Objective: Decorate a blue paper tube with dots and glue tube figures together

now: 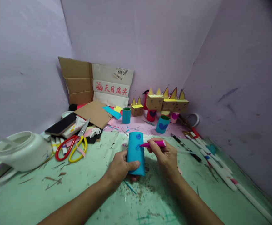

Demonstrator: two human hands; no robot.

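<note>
My left hand [120, 168] is closed around the lower part of a bright blue paper tube [133, 154], its thumb lying across the front. Two dark blue spots, one above the other, show on the tube's upper half. In my right hand [165, 157] a magenta marker [159, 143] is pinched between thumb and fingers. The marker's tip points left and meets the tube's face by the lower spot; whether it presses on it I cannot tell. Behind the tube stand a short blue paper cylinder [126, 116] and another blue cylinder with a dark heart [163, 124].
Red-and-yellow-handled scissors [81, 140], a phone [61, 122] and a white pot [23, 153] lie to the left. Cardboard cat-eared boxes [155, 102] stand at the back, near a folded carton [111, 84]. Several white markers [217, 168] and a black pen [186, 147] lie right.
</note>
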